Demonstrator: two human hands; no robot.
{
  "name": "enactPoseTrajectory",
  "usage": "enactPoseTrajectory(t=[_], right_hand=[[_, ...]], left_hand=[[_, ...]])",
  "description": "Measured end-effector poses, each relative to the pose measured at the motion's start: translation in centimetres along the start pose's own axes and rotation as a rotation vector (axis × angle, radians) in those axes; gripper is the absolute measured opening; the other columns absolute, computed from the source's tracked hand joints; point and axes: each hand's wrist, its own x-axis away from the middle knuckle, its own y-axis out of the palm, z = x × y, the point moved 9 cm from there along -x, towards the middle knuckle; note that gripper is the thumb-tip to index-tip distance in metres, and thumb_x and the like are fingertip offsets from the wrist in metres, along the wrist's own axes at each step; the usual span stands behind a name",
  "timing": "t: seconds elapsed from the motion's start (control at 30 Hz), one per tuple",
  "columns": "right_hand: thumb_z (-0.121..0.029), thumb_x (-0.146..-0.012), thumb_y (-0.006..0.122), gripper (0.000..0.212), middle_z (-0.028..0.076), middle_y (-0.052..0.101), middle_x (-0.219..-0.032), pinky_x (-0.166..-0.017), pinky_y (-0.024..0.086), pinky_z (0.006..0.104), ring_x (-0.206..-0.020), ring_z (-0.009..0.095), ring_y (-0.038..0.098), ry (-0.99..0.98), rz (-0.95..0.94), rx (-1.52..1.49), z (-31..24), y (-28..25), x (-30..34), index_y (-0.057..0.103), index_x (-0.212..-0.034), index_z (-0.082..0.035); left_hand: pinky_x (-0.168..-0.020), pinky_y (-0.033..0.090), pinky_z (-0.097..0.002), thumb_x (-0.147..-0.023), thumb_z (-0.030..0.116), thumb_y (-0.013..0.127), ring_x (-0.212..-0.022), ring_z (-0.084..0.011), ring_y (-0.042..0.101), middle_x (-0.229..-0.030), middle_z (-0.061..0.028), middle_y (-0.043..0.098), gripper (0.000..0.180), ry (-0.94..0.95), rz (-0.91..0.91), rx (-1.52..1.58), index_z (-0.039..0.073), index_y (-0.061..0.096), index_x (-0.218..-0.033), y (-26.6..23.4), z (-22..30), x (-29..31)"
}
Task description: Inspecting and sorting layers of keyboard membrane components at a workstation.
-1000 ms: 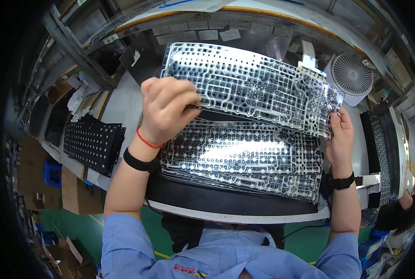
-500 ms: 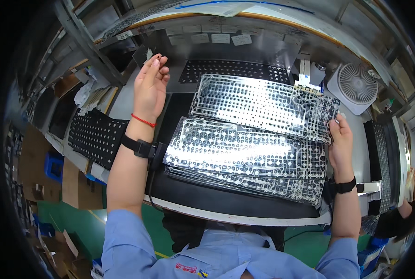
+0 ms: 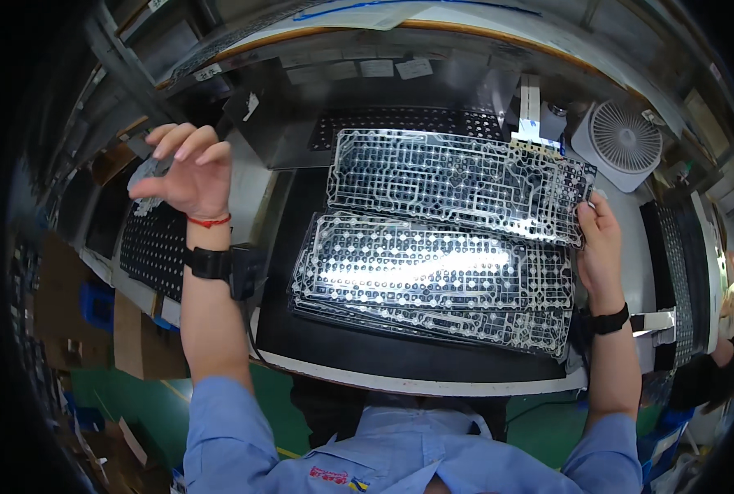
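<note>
My right hand [image 3: 601, 251] pinches the right edge of a clear keyboard membrane sheet [image 3: 457, 181] printed with pale circuit traces. The sheet is tilted a little, its right end lower. Below it lies a stack of similar membrane sheets [image 3: 416, 263], unevenly fanned, with bright glare across the top one. Off to the left, my left hand [image 3: 188, 177] is raised with its fingers spread and nothing in them. Beneath that hand is a black sheet with rows of pale dots [image 3: 155, 251], partly hidden by my wrist.
A black mat [image 3: 367, 350] covers the bench under the stack. Behind it lies another dotted black sheet [image 3: 326, 136]. A white fan [image 3: 622, 146] stands at the back right, beside a pale upright bracket [image 3: 529, 107]. A shelf edge [image 3: 466, 31] crosses above. Another person's arm [image 3: 725, 350] shows at far right.
My left hand has swung left and a little down, away from the bench's back, its fingers opening from a pinch. The glare on the held membrane sheet has faded; my right hand stays at its edge.
</note>
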Motion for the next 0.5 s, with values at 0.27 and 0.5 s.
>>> enactPoseTrajectory(t=[0.27, 0.5], right_hand=[[-0.007, -0.099, 0.049, 0.027, 0.01, 0.066, -0.109, -0.085, 0.051, 0.0263, -0.095, 0.012, 0.063, -0.037, -0.002, -0.015, -0.1, -0.6, 0.0, 0.051, -0.124, 0.004], [-0.009, -0.099, 0.048, 0.023, 0.008, 0.066, -0.107, -0.084, 0.05, 0.0253, -0.094, 0.011, 0.063, -0.026, -0.001, -0.017, -0.1, -0.3, -0.2, 0.053, -0.119, 0.003]], left_hand=[[-0.08, 0.038, -0.0283, -0.082, 0.006, 0.068, -0.09, -0.0127, 0.047, -0.092, 0.006, 0.059, 0.017, -0.036, 0.09, 0.021, 0.011, 0.063, -0.098, -0.8, -0.6, 0.2], [-0.07, 0.04, -0.0227, -0.101, 0.029, 0.045, -0.08, -0.0068, 0.049, -0.093, 0.0039, 0.057, 0.034, -0.557, 0.771, -1.023, 0.006, 0.055, -0.125, -12.5, -5.3, 4.4]])
